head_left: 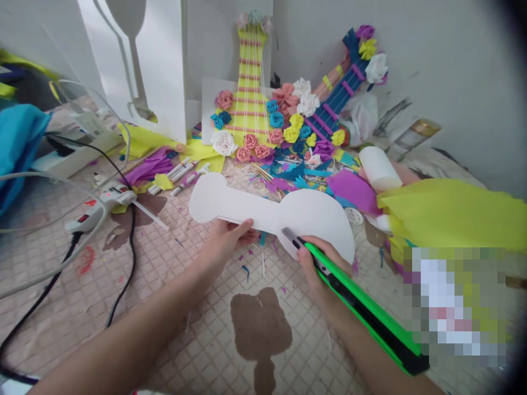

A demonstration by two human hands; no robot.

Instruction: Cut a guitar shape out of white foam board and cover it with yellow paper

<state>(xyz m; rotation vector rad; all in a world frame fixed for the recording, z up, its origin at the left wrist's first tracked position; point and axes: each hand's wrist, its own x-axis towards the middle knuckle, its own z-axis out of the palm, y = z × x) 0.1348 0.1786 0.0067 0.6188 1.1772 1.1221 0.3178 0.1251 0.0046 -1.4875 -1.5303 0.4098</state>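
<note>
A white guitar-shaped cutout (272, 211) is held flat just above the floor. My left hand (226, 241) pinches its lower edge at the narrow neck part. My right hand (319, 271) is closed round a green and black utility knife (358, 304), whose blade tip rests against the cutout's rounded body near its lower edge. A brown guitar-shaped patch (259, 329) shows on the tiled floor covering below my hands.
A white glue gun (102, 206) with a black cable lies at the left. Two paper-flower guitars (255, 109) lean on the wall behind. Crepe paper scraps, a yellow sheet (453, 211), a white roll (379, 167) and white sticks (181, 173) lie around.
</note>
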